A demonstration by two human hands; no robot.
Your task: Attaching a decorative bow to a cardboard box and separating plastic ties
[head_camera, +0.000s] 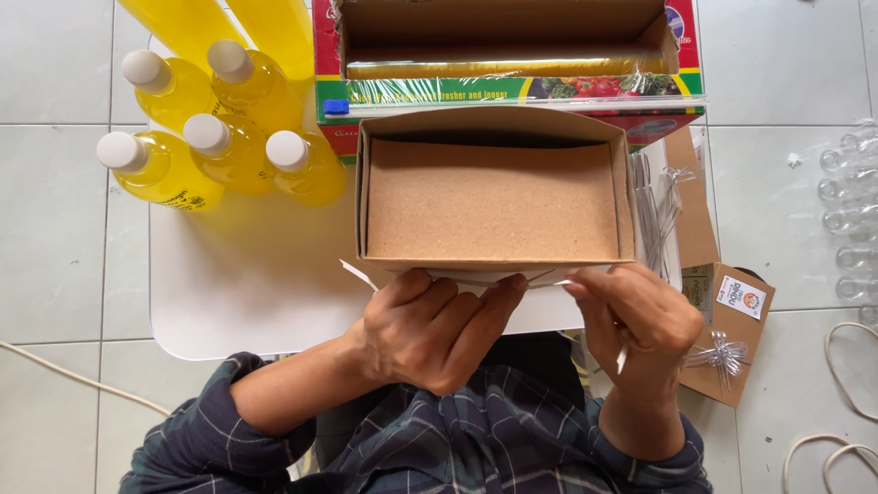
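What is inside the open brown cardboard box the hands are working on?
The cardboard box shows only its bare brown floor. Both hands, left hand and right hand, cover the near outer wall.

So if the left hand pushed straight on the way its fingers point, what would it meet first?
Probably the near wall of the open cardboard box; the left hand already has its fingertips at that edge.
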